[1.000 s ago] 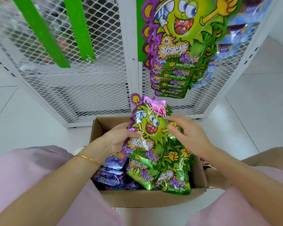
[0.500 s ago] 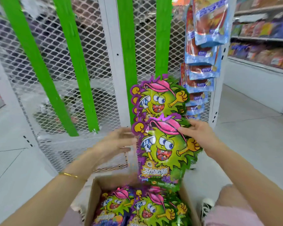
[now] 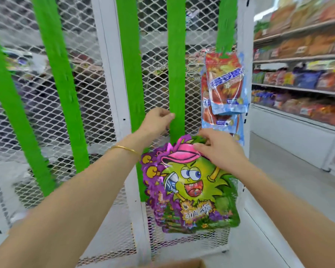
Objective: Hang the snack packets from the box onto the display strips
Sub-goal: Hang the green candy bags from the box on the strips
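Packet [image 3: 191,192] now up at the green display strip [image 3: 175,74], out of the box [image 3: 180,265] it sat over a second ago; we read this as the hooking step starting. Left hand [image 3: 157,120] pinches the strip edge, steadying it. Right hand [image 3: 219,149] pinches the packet's top at the pink cap. Packet hangs upright, long axis vertical, top toward the strip, printed face toward us. Red-blue packets [image 3: 226,82] hang on the next strip.

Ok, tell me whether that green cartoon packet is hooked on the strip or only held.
Cannot tell. The right hand grips the green cartoon packet at its top, hiding any hook; the left hand pinches the green strip above.
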Demonstrator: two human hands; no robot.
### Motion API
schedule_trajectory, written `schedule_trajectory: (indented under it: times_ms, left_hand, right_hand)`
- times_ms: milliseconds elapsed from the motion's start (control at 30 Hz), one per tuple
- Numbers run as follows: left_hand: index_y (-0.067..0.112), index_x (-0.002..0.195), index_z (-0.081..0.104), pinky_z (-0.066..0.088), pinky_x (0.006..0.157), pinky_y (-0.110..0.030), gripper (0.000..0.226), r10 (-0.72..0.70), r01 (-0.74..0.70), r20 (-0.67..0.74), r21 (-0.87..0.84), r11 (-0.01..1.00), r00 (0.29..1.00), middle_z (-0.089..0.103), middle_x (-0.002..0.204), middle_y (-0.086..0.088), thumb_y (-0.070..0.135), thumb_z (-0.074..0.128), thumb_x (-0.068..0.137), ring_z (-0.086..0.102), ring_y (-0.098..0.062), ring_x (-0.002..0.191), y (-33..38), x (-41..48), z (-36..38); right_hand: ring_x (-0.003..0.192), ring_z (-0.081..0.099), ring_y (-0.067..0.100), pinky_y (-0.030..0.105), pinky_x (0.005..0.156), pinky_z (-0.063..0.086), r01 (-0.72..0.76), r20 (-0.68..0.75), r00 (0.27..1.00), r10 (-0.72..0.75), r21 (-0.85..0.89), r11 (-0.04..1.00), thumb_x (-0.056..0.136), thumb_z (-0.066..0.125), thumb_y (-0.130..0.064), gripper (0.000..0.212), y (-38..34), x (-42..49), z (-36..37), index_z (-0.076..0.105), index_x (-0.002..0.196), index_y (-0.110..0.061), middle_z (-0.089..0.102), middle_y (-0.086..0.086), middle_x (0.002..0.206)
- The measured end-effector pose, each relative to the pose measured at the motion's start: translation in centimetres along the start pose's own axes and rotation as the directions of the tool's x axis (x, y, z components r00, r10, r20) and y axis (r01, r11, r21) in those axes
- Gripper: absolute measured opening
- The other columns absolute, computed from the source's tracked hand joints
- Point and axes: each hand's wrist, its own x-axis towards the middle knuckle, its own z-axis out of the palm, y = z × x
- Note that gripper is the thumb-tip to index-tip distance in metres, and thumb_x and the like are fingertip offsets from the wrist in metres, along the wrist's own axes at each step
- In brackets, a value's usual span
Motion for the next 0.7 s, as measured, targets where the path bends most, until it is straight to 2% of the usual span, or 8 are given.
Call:
schedule_trajectory:
  times_ms: [67,133,200,300,367,467,600,700]
  left_hand:
    - [0.008,0.091,0.058,0.036,0.058,-0.025,0.017,-0.008,0.007,0.016,0.04,0.999,1.0,0.05,0.063,-0.003,0.025,0.059,0.09,0.045,-0.015,0.058,0.3,-0.1,0.0]
    - [0.002,0.098,0.062,0.034,0.055,-0.025,0.028,0.002,-0.006,0.046,0.091,0.996,0.999,0.055,0.071,-0.006,0.028,0.059,0.089,0.045,-0.016,0.061,0.8,-0.6,0.0]
    - [-0.002,0.1,0.063,0.032,0.05,-0.024,0.034,0.001,-0.006,0.067,0.072,0.997,0.998,0.056,0.07,-0.007,0.03,0.06,0.088,0.044,-0.015,0.056,1.2,-0.9,0.1]
    - [0.0,0.093,0.064,0.038,0.045,-0.016,0.031,-0.028,0.025,0.075,0.047,0.999,0.997,0.057,0.063,-0.004,0.03,0.061,0.088,0.049,-0.012,0.048,1.6,-1.2,0.0]
    - [0.007,0.085,0.064,0.039,0.05,-0.016,0.026,-0.033,0.031,0.06,0.037,0.999,0.998,0.055,0.062,0.0,0.032,0.059,0.088,0.049,-0.011,0.053,1.8,-1.3,0.0]
    - [0.013,0.085,0.062,0.037,0.069,-0.026,0.024,-0.051,0.05,0.036,0.037,0.998,0.998,0.053,0.067,0.004,0.036,0.057,0.089,0.045,-0.01,0.061,2.1,-1.5,0.0]
    - [0.013,0.063,0.053,0.039,0.063,-0.026,0.034,-0.09,0.09,0.027,0.004,0.996,0.996,0.046,0.056,0.001,0.035,0.059,0.088,0.043,-0.012,0.052,2.2,-1.9,0.1]
    - [0.012,0.058,0.051,0.039,0.06,-0.022,0.037,-0.088,0.087,-0.012,-0.015,0.996,0.996,0.045,0.053,0.0,0.033,0.061,0.087,0.042,-0.012,0.052,2.2,-2.0,0.1]
  right_hand:
    - [0.095,0.06,0.027,0.034,0.072,0.046,0.012,-0.04,0.999,-0.014,-0.035,0.999,0.088,0.055,-0.042,0.025,-0.5,0.9,0.1,0.058,0.105,-0.023,0.066,0.003,0.097]
    - [0.096,0.06,0.027,0.034,0.071,0.044,0.009,-0.079,0.997,-0.013,-0.052,0.999,0.09,0.053,-0.041,0.024,-0.8,1.6,0.3,0.058,0.104,-0.022,0.065,0.004,0.098]
    - [0.096,0.06,0.028,0.036,0.072,0.047,-0.001,-0.123,0.992,-0.005,-0.049,0.999,0.09,0.052,-0.042,0.026,-1.0,2.2,0.4,0.057,0.102,-0.019,0.065,0.004,0.099]
    - [0.094,0.06,0.029,0.035,0.071,0.046,0.006,-0.183,0.983,-0.015,-0.046,0.999,0.091,0.05,-0.043,0.028,-1.2,2.8,0.7,0.058,0.102,-0.019,0.066,0.004,0.097]
    - [0.093,0.06,0.029,0.034,0.069,0.044,0.017,-0.221,0.975,-0.029,-0.053,0.998,0.091,0.049,-0.044,0.028,-1.2,3.1,0.9,0.059,0.101,-0.019,0.066,0.004,0.095]
    - [0.091,0.061,0.028,0.033,0.067,0.043,0.025,-0.254,0.966,-0.04,-0.062,0.998,0.091,0.049,-0.044,0.028,-1.2,3.5,0.9,0.061,0.098,-0.019,0.067,0.004,0.093]
    - [0.083,0.059,0.025,0.03,0.063,0.039,-0.013,-0.243,0.97,0.0,-0.052,0.999,0.091,0.05,-0.043,0.03,-1.0,3.6,1.2,0.061,0.093,-0.016,0.063,0.002,0.084]
    - [0.083,0.058,0.026,0.03,0.061,0.037,-0.028,-0.287,0.958,0.017,-0.034,0.999,0.091,0.049,-0.043,0.029,-1.2,3.7,1.4,0.06,0.088,-0.016,0.062,0.002,0.081]
